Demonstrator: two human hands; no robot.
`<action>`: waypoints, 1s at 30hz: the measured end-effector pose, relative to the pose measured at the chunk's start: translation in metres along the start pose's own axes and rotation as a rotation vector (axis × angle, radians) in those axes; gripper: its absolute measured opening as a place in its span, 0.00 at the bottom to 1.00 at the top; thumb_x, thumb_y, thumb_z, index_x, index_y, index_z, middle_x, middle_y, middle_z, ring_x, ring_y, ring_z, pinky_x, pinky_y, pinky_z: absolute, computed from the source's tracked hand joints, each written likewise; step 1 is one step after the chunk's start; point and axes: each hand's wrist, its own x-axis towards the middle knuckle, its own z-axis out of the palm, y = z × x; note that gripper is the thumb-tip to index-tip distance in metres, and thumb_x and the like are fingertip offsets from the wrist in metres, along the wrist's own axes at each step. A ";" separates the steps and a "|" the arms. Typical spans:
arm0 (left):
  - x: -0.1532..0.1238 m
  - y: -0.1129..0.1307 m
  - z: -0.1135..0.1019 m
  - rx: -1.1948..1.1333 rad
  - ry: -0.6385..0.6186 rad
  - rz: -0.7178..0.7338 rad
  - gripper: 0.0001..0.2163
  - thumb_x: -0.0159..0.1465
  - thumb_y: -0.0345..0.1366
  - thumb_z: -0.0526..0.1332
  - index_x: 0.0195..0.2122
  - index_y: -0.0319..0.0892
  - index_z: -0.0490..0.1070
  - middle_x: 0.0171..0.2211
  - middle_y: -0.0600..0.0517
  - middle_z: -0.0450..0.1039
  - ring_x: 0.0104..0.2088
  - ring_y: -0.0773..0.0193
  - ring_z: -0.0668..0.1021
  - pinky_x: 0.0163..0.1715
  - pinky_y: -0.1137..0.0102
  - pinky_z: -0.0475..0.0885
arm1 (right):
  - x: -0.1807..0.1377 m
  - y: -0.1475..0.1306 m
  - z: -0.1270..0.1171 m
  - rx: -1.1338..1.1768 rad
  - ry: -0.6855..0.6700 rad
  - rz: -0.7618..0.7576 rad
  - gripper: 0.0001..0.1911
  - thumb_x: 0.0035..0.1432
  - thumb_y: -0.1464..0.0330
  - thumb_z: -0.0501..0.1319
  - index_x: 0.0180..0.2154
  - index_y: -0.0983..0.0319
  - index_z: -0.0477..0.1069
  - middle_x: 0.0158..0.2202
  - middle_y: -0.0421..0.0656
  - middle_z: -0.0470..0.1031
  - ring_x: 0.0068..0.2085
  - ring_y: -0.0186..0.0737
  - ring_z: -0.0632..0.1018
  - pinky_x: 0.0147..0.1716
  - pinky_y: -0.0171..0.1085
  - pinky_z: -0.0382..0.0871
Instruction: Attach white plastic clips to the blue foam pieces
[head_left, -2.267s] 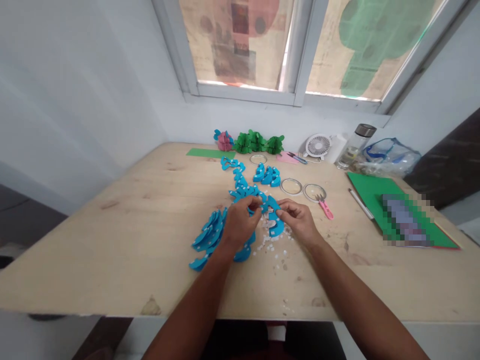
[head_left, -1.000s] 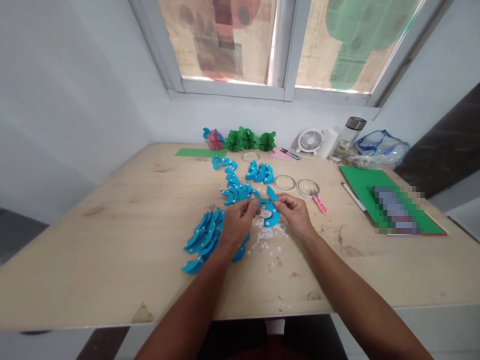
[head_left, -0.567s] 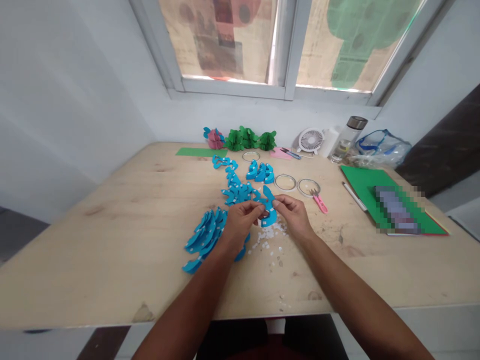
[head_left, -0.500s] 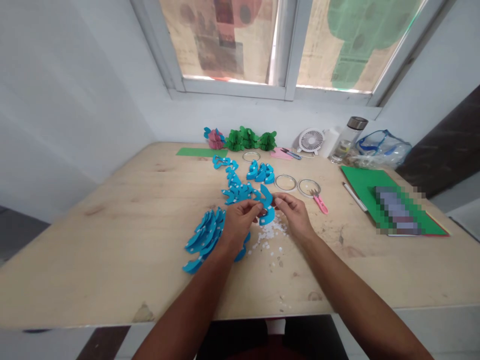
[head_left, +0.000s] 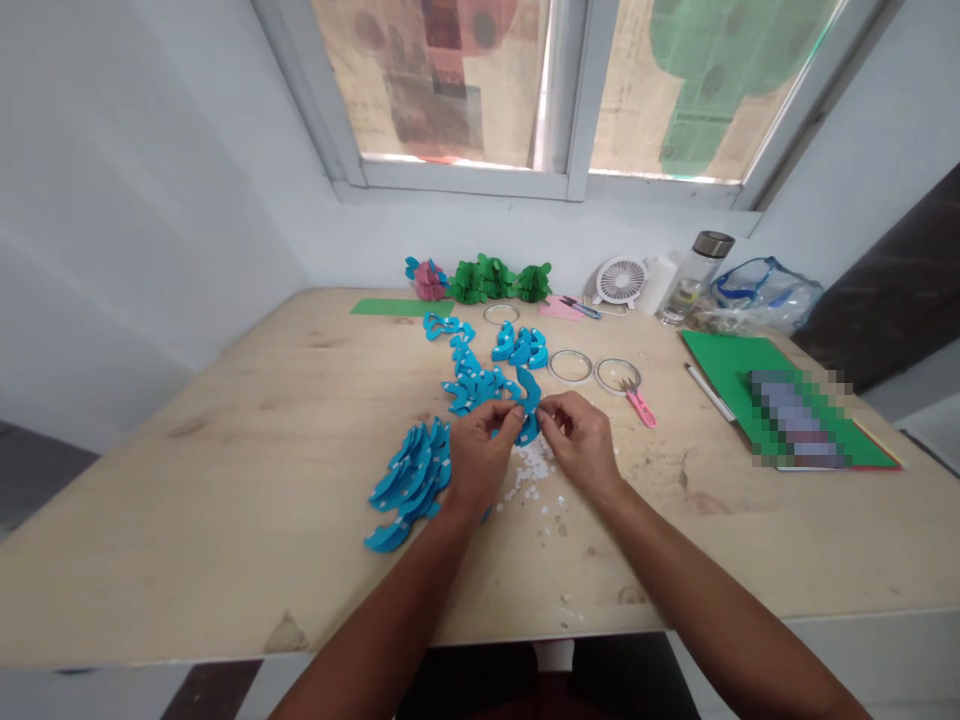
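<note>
A curved blue paper cutout is held up over the table between my two hands. My left hand pinches its left side between thumb and fingers. My right hand is closed, its thumb and fingertips pressed at the cutout's right edge. Below my fingers lie many small white paper bits. Left of my left hand rests a pile of blue paper pieces with white squares on them. More blue pieces lie just beyond my hands, and folded blue ones stand farther back.
Tape rolls and pink-handled snips lie to the right. Green paper pieces, a small white fan and a bottle line the wall. At right are a pen and green sheets under a blurred object.
My right hand has come left, its fingertips now against the cutout's edge. The cutout has turned slightly and sits a little lower and farther left.
</note>
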 end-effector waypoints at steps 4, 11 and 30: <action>0.000 -0.003 0.001 -0.002 0.023 0.027 0.08 0.52 0.38 0.61 0.28 0.39 0.74 0.26 0.53 0.75 0.28 0.65 0.74 0.31 0.72 0.69 | -0.001 -0.003 0.002 -0.009 0.017 0.009 0.05 0.54 0.71 0.56 0.32 0.61 0.71 0.26 0.41 0.70 0.25 0.35 0.69 0.27 0.34 0.63; 0.000 -0.003 0.001 0.007 0.033 0.037 0.08 0.53 0.39 0.61 0.28 0.39 0.74 0.25 0.53 0.74 0.28 0.65 0.74 0.31 0.72 0.69 | -0.004 0.000 0.009 0.139 0.023 0.148 0.03 0.52 0.68 0.58 0.31 0.60 0.69 0.24 0.40 0.72 0.24 0.35 0.72 0.25 0.33 0.65; 0.000 -0.003 0.002 -0.106 -0.038 -0.022 0.08 0.51 0.39 0.62 0.25 0.39 0.72 0.22 0.55 0.70 0.24 0.69 0.69 0.26 0.74 0.66 | -0.001 -0.002 0.014 0.551 -0.001 0.464 0.06 0.47 0.67 0.62 0.26 0.63 0.68 0.20 0.39 0.72 0.22 0.35 0.75 0.21 0.32 0.69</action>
